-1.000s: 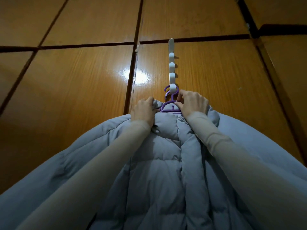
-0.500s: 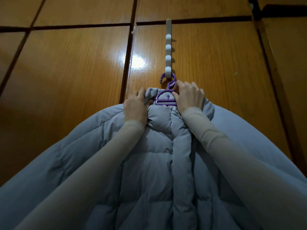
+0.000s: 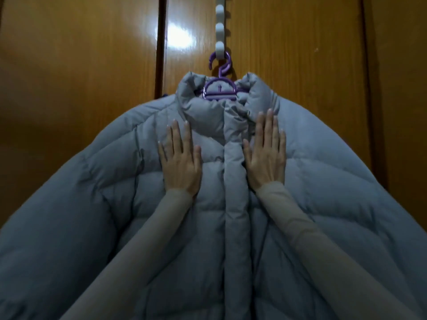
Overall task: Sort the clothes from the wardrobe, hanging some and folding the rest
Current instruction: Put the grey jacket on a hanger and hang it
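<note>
Pressing flat on grey puffer jacket (image 3: 208, 204), both hands open-fingered, left hand (image 3: 181, 162), right hand (image 3: 265, 158), purple hanger (image 3: 219, 88) on white hook strip (image 3: 219, 28)

The quilted puffer jacket (image 3: 231, 204) is pale grey-blue. Its hanger (image 3: 220, 90) is purple, the hook rack (image 3: 219, 31) white, the wardrobe doors (image 3: 80, 65) glossy orange-brown, the sleeves (image 3: 312, 227) beige.

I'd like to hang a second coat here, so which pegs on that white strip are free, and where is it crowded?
The white hook strip shows bare pegs above the purple hanger, which takes the lowest peg. Below, the grey puffer jacket covers the wooden door, with the left hand and right hand flat on it.
</note>
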